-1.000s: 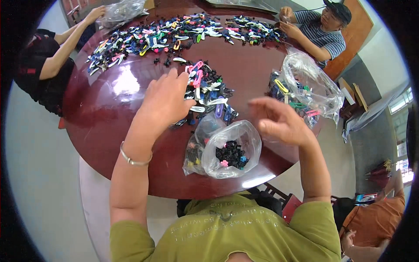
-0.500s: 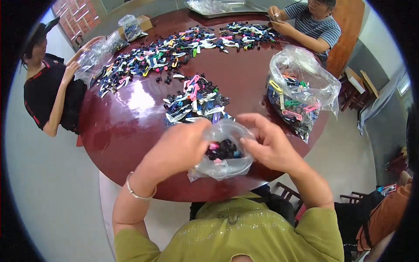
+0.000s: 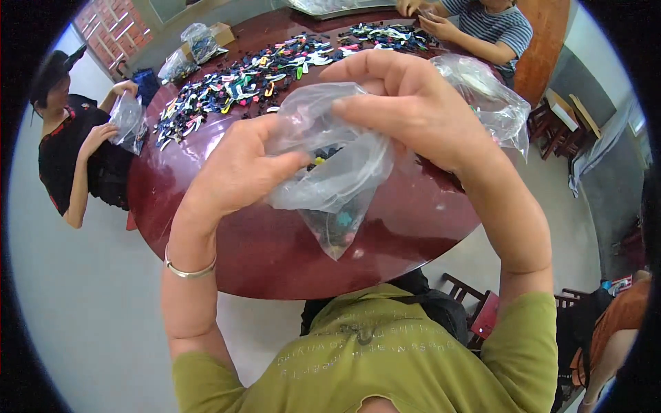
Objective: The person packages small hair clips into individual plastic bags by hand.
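Note:
A clear plastic bag (image 3: 334, 189) hangs in front of me above the near part of the table, its mouth open and one bottom corner pointing down. Small dark hair clips with some yellow and teal ones show inside it. My left hand (image 3: 237, 168) grips the left side of the bag's rim between thumb and fingers. On the far right side of the rim, my right hand (image 3: 406, 103) holds the plastic, thumb toward me. The bag and my hands cover the spot where a smaller heap of clips lay.
A long heap of mixed hair clips (image 3: 241, 86) spreads across the far side of the round red table (image 3: 406, 230). A large clear bag (image 3: 492, 100) stands at right. One person handles a bag (image 3: 129, 124) at left; another sits far right. A metal tray (image 3: 337, 8) lies at the back.
Both my hands have risen and moved away from me, lifting the bag off its earlier place near the table edge. The person at left now holds a bag closer to their body.

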`<state>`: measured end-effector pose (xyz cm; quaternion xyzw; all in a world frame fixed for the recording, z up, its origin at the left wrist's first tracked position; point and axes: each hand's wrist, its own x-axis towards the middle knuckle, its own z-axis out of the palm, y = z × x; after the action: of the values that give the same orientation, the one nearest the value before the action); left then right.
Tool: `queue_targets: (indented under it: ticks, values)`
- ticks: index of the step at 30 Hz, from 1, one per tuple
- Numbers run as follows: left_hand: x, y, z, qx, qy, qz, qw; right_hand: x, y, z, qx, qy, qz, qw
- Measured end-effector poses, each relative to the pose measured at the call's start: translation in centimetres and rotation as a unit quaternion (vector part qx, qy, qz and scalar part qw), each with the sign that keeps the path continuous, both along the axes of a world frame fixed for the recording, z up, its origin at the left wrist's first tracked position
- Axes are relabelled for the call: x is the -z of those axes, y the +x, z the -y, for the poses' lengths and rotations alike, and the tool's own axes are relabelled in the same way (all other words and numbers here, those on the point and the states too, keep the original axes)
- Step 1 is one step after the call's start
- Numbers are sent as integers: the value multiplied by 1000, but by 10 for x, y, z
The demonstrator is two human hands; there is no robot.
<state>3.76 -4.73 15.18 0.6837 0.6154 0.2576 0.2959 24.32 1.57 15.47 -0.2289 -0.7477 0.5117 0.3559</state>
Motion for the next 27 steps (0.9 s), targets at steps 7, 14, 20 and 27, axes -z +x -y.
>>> queue_targets:
  ticks: [7,14,20,27]
  values:
    - [17,23,-19,40,-14,201,979,1,10,0,58,-42,40,997]
    - [36,47,-7,138,-66,364,919,53,5,17,130,-118,-185,967]
    - [65,60,-17,90,-37,227,969,68,28,30,25,-146,-156,977]
    - [59,68,-20,67,17,310,948,37,91,35,297,445,121,836]
